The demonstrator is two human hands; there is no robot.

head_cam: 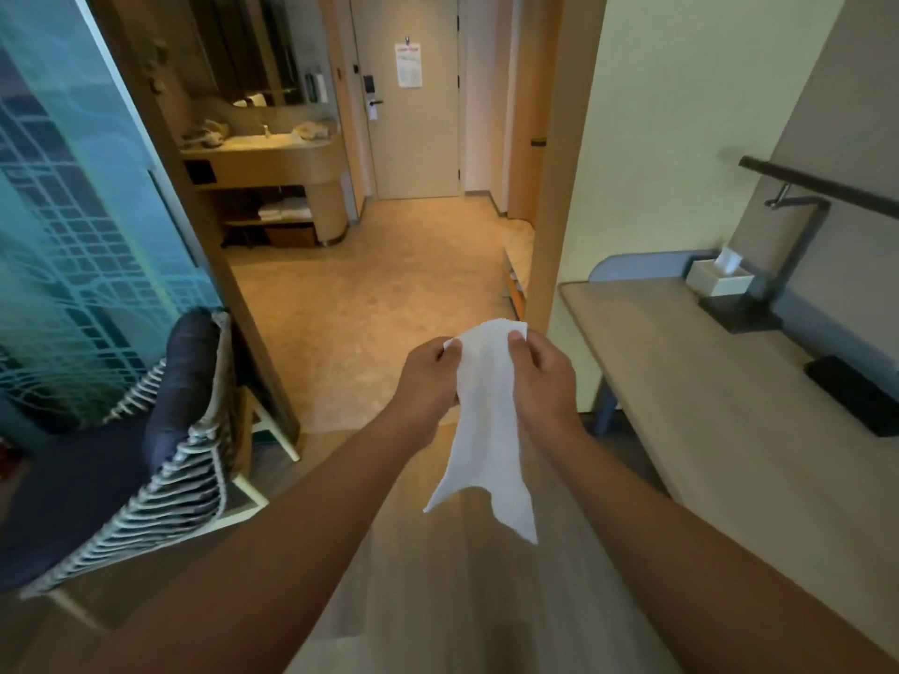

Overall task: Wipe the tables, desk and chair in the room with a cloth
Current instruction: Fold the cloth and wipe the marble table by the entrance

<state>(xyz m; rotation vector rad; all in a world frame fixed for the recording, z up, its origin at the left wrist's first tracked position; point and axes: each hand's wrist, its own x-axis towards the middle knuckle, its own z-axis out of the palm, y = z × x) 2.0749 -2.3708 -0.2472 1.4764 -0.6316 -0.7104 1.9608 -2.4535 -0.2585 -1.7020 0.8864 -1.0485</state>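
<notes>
The cloth is not on any surface yet: it hangs in the air just left of the desk tabletop, held up by both hands. The left hand pinches its upper left corner between curled fingers and thumb. The right hand grips the upper right corner the same way, so the white fabric droops between them with its two lower corners loose. This looks like the readying step, spreading or folding the cloth before a wipe. The tabletop is the nearest target, so the next move likely calls for gathering the cloth into one palm, turning right and laying it flat on the wood. The wipe would then have to work round the tissue box, the lamp base and the flat black device, which stand along the tabletop's wall side. The woven chair sits well to the left of the tabletop, across the walkway. As for writing, a sheet with a red heading hangs on the door far beyond the tabletop's left end. Its text is too small to read, and no brand shows anywhere.
</notes>
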